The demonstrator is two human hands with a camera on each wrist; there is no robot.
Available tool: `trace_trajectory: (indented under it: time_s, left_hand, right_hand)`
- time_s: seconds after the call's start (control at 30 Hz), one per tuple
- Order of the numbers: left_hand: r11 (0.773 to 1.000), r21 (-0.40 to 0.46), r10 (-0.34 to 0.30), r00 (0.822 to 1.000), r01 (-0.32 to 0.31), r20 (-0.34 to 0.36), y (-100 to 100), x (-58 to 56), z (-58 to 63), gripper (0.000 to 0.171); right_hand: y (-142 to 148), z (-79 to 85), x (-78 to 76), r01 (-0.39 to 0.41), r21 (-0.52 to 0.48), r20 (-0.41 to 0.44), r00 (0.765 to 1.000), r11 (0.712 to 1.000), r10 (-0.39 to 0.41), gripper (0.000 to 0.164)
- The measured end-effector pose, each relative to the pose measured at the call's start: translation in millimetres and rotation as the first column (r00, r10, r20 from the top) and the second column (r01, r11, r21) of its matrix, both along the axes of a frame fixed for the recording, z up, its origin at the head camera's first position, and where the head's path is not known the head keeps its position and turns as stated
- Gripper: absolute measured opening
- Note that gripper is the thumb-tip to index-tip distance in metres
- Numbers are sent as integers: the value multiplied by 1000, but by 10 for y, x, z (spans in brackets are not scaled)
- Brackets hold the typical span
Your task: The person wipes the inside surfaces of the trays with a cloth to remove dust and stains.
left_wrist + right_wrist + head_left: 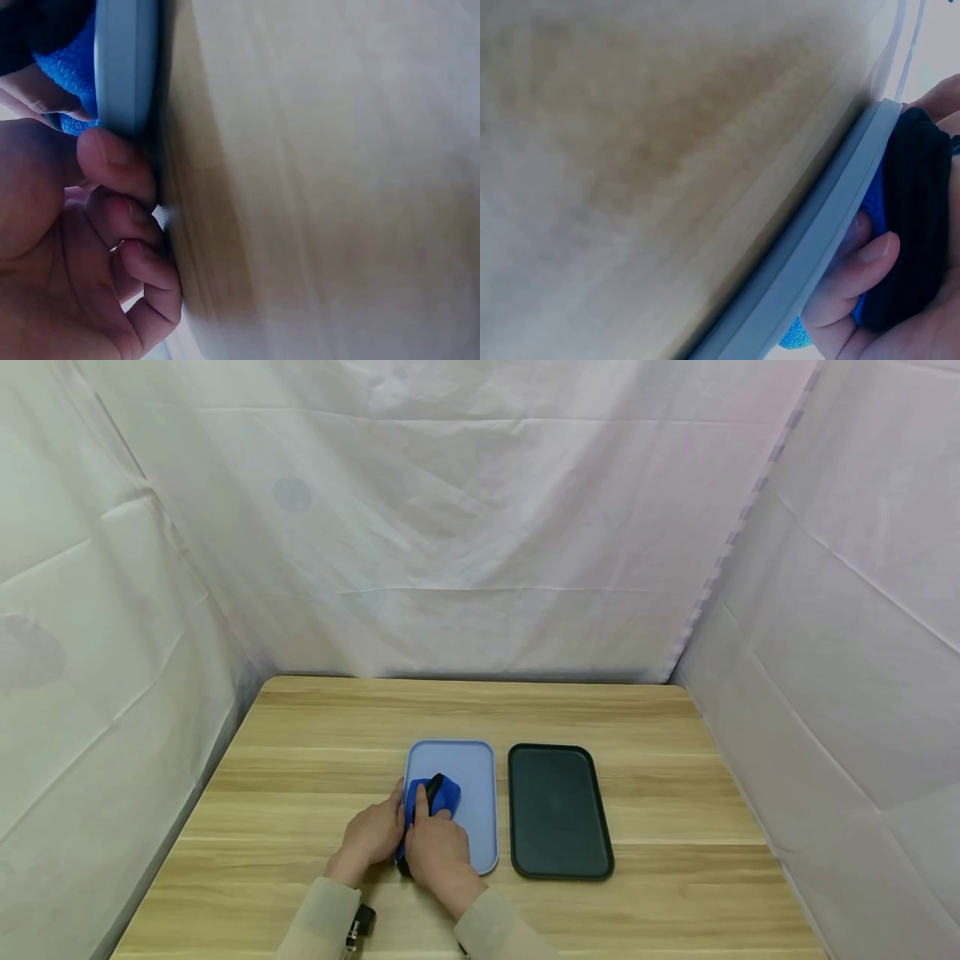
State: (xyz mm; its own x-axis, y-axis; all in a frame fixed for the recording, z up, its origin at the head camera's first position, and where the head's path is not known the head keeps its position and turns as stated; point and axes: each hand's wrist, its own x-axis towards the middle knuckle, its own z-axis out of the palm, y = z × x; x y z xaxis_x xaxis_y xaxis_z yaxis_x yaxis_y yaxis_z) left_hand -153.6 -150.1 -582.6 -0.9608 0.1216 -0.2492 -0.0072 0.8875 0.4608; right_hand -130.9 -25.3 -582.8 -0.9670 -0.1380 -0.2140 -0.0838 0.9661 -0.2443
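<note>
My right hand [435,850] grips a blue-and-black cloth [452,795] at the eight o'clock side of a pale-blue tray [476,777]; my left hand [373,832], fingers curled, holds its rim at nine o'clock. I seem to be wiping; next probably calls for steady strokes toward three o'clock.

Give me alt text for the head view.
A person's right hand holds a blue-and-black cloth on a light blue tray, whose left edge the left hand touches. A dark green tray lies to the right on the wooden table.

Light-blue tray [476,806] in all views
</note>
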Motion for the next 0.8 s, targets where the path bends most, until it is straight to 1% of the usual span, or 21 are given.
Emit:
trace_trajectory:
  time_s: [0.27,0.47,0.7,0.8]
  left_hand:
    - [1000,-6,-18,1000,18,10,-7,11,6,58]
    - [1000,-1,-11,1000,11,16,-7,9,-9,58]
    - [1000,10,3,1000,-4,17,-10,5,-14,57]
    - [1000,21,18,999,-18,28,-14,3,-17,57]
  right_hand:
    - [-8,1,-64,-9,7,-7,1000,1000,9,68]
    - [-18,23,-172,16,3,27,1000,1000,-16,71]
    - [-11,32,-305,44,-34,34,998,998,-43,65]
    - [-11,35,-357,42,-37,39,998,998,-40,67]
